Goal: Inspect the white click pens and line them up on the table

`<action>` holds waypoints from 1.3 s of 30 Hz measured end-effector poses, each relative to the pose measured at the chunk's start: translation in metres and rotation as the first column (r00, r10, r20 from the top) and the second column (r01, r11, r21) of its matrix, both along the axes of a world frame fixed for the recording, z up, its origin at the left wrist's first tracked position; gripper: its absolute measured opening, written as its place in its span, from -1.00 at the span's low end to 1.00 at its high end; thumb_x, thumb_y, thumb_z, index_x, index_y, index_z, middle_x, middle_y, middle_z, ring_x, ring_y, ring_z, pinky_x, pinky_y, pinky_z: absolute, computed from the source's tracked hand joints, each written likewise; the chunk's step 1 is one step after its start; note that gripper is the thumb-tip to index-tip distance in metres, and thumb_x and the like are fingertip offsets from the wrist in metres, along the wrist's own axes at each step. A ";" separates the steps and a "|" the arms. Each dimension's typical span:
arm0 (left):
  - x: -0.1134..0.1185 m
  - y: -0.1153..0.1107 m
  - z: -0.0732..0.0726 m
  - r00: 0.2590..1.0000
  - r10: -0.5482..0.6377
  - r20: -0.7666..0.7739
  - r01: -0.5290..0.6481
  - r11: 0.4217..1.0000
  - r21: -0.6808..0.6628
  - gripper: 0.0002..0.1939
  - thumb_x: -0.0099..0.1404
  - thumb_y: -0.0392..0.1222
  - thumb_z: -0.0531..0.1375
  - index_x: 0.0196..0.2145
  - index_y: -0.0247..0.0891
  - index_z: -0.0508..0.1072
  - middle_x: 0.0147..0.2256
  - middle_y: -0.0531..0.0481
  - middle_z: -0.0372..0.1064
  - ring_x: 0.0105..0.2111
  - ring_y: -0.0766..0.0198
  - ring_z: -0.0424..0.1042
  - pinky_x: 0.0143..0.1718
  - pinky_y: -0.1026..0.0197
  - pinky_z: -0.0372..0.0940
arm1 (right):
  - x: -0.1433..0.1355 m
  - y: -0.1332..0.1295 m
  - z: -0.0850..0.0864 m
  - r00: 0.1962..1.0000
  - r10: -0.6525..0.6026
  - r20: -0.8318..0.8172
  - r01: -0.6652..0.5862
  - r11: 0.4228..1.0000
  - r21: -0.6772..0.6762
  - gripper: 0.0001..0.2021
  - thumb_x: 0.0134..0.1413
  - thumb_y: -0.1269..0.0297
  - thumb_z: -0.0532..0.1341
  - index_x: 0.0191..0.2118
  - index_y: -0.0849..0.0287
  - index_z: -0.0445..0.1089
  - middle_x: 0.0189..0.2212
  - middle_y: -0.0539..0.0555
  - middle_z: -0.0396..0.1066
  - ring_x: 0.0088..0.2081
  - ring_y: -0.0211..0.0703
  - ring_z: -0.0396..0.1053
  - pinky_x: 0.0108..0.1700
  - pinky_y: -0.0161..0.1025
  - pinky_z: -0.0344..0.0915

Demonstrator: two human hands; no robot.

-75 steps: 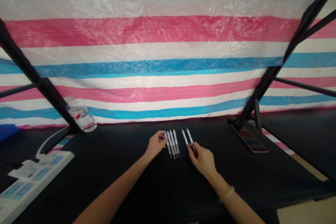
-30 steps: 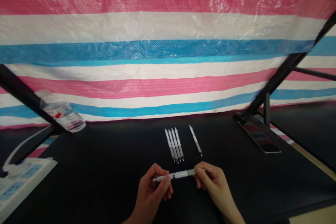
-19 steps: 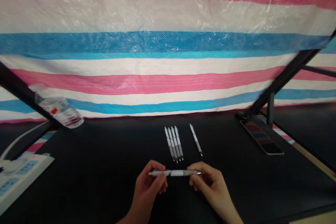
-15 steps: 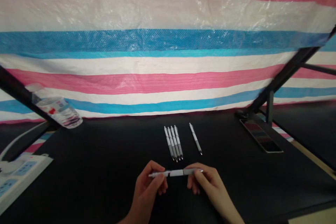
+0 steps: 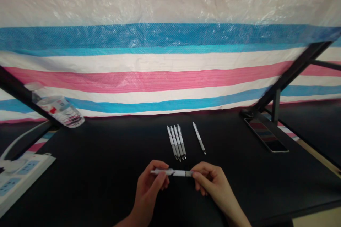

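White and grey, a click pen (image 5: 179, 173) spans the space between a person's two bare hands, held roughly level above the near middle of a black table (image 5: 101, 163). The left hand (image 5: 150, 186) has thumb and fingers pinched on the clicker end; the right hand (image 5: 213, 181) clamps thumb and fingertips around the grey grip, its fingers hiding the tip. Just beyond, four matching pens (image 5: 178, 142) lie side by side in a neat row, clickers to the far side and tips to the near. One more pen (image 5: 199, 137) lies by itself to their right, angled much the same way. Farther right, a smartphone (image 5: 266, 135) rests face up near the foot of a black metal bar (image 5: 289, 72). At left are a clear water bottle (image 5: 64, 111) and, nearer, a white power strip (image 5: 34, 179) with blue sockets. Striped plastic sheeting (image 5: 170, 35) in pink, white and blue hangs behind.
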State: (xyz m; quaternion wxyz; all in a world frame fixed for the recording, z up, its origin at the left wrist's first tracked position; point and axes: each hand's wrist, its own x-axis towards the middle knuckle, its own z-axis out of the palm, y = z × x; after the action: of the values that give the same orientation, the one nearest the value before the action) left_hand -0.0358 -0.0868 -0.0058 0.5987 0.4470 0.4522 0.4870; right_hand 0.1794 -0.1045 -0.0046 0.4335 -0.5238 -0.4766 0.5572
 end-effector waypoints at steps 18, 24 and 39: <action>0.007 -0.001 0.007 0.999 0.020 -0.036 -0.022 0.999 -0.049 -0.65 0.17 0.10 0.35 -0.29 -0.27 0.61 -0.49 -0.04 0.49 -0.47 0.23 0.43 -0.43 0.25 0.35 | -0.003 -0.004 -0.004 0.971 -0.190 0.146 0.160 0.968 0.193 -0.62 0.12 -0.07 0.30 -0.27 0.20 0.62 -0.63 0.05 0.43 -0.62 -0.23 0.31 -0.58 -0.34 0.20; 0.007 -0.003 0.008 0.999 0.028 -0.042 -0.029 0.999 -0.030 -0.67 0.17 0.08 0.35 -0.31 -0.27 0.60 -0.51 -0.04 0.49 -0.49 0.23 0.44 -0.46 0.25 0.36 | -0.005 -0.008 0.001 0.933 -0.297 0.205 0.181 0.877 0.445 -0.81 0.15 0.13 0.32 -0.26 0.06 0.66 -0.56 0.06 0.53 -0.60 -0.17 0.42 -0.54 -0.32 0.38; 0.006 -0.005 0.014 0.998 0.035 0.047 -0.029 0.993 -0.111 -0.61 0.15 0.14 0.38 -0.32 -0.30 0.60 -0.54 -0.02 0.44 -0.53 0.29 0.36 -0.50 0.29 0.29 | -0.007 -0.010 0.004 0.836 -0.488 0.249 0.032 0.497 0.867 -0.81 0.29 0.30 0.27 -0.04 0.04 0.58 -0.33 0.04 0.64 -0.32 -0.11 0.62 -0.26 -0.32 0.56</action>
State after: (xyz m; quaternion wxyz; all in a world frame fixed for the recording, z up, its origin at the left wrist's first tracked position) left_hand -0.0293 -0.0918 0.0086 0.6256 0.3939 0.4708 0.4815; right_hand 0.1729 -0.1150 -0.0002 0.5831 -0.4367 -0.6837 0.0427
